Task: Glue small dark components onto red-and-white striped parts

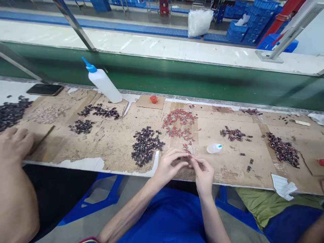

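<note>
My left hand (171,164) and my right hand (203,172) meet at the front edge of the cardboard-covered bench (113,141). Both are pinched closed at the fingertips, around something too small to make out. Just beyond them lies a spread of small red-and-dark parts (179,118). A heap of small black parts (145,145) is to the left of my left hand. To the right of the red parts, a small clear bottle with a blue tip (214,148) lies on its side.
A tall white bottle (105,84) leans at the back left, near a phone (45,89). A red cap (153,99) sits behind the parts. Another person's hand (16,143) rests at the far left; someone's legs (283,209) are at the right. More dark-red parts (283,150) lie right.
</note>
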`<state>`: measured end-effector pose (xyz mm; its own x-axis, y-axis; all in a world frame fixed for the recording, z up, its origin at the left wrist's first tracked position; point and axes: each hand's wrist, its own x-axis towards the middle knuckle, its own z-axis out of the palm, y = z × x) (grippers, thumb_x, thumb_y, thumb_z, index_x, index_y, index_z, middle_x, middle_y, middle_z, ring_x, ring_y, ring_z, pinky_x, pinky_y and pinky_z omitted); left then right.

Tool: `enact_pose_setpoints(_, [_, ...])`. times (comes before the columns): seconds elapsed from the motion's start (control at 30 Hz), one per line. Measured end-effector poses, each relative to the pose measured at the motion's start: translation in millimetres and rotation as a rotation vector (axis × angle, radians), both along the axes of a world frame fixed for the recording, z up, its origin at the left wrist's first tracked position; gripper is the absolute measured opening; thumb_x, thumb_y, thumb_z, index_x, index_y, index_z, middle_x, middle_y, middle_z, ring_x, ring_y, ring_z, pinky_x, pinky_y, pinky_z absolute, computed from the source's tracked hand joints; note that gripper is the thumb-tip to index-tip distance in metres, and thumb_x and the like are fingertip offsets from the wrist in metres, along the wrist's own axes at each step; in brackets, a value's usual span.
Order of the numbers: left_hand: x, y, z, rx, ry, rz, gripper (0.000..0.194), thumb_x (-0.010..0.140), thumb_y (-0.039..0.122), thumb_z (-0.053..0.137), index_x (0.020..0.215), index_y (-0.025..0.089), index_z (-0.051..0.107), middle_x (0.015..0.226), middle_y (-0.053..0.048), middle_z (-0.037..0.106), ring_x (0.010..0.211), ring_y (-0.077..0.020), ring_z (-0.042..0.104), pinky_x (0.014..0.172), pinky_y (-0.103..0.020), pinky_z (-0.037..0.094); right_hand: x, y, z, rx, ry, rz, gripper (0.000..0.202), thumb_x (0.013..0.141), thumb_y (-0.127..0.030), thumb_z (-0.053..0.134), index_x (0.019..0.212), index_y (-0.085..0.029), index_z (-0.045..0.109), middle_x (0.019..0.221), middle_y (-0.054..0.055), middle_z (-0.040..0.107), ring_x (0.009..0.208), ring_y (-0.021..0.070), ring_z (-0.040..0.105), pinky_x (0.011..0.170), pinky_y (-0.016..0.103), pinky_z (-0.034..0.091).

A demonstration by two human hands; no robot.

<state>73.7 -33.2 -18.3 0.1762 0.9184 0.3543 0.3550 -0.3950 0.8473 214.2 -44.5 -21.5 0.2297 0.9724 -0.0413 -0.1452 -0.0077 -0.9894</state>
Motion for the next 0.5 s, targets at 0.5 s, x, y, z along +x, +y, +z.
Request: enact_pose_setpoints(0.5, [-8.4, -7.2, -15.7, 0.020, 0.106, 0.132, 0.014, 0.092, 0.025, 0.055, 0.092, 0.019, 0.068, 0.083, -0.005, 0.073, 0.076, -0.0179, 0.066, 0.070, -0.030, 0.053, 0.5, -3.3, 0.3, -0.125, -0.062, 0.024, 0.034, 0.064, -0.039, 0.079, 0.091, -0.018, 0.077, 0.082, 0.007, 0.077, 0.076, 0.0235, 0.073, 0.074, 0.039, 0.062])
